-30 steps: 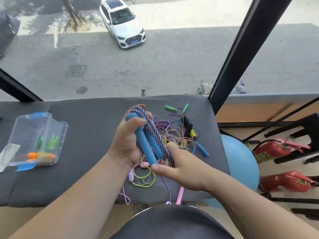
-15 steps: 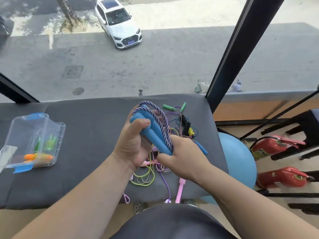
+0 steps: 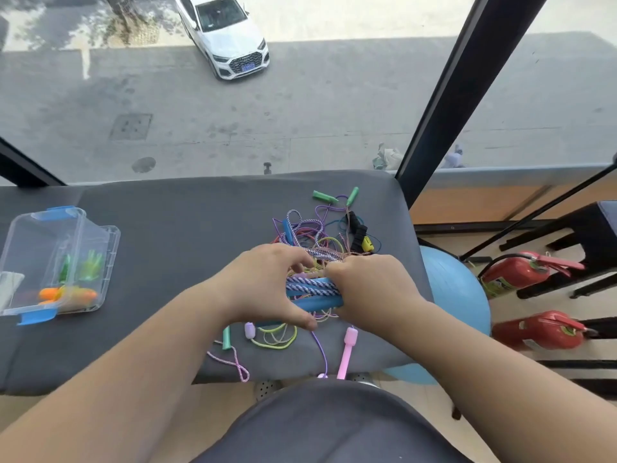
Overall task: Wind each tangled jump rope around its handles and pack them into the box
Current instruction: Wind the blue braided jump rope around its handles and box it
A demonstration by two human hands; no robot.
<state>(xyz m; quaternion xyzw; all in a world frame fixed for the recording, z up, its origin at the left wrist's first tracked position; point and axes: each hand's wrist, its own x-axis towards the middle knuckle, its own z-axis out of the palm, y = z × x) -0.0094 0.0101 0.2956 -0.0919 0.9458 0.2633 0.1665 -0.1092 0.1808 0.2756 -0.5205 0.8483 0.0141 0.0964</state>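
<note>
On the grey padded table, the cloth-covered top carries a clear, hard plastic box far off to the left. It stands open, with orange handles and green ones already inside.

The left hand and right hand have come down together. A second ago they held the blue handles upright in the air; now the pair lies sideways, low over the tangle of cords. The left hand's fingers curl over the left end with the thumb beneath, and the right hand is closed round the right end. Whether it also pinches the rope I cannot tell.

The braided purple-and-white rope, thick and twisted, crosses the smooth cylindrical handles in a few turns, and more of it trails back into the pile. Winding looks under way but unfinished, and this set sits well apart from the box.

Thin, glossy cords loop round a slim pink handle.
</note>
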